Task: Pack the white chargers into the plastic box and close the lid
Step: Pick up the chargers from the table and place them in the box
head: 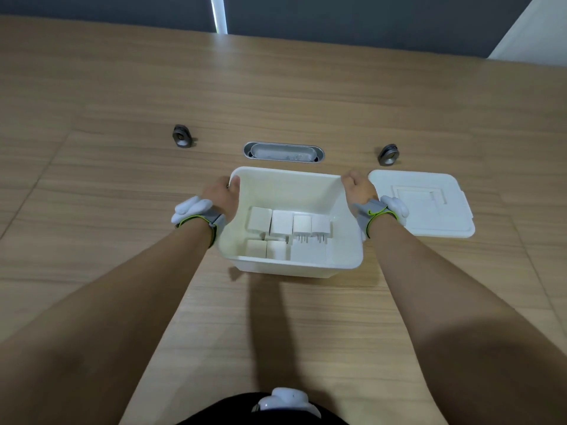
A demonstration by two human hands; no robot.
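With the white chargers [288, 231] seated inside, left hand [222, 194] and right hand [359, 188] each hold a clamped grip on the plastic box [349, 256] rim, steadying it on the bench [122, 118], apparently before fitting the lid [426, 204] lying just right.

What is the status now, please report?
Left hand and right hand grip the box at its far corners. Chargers inside. Lid off, on table right of box. Nothing in the way.

from here the fingers of my left hand [221, 194] and right hand [358, 188] are hidden behind the box [294, 266] walls; the white device [287, 400] at bottom centre is cut off.
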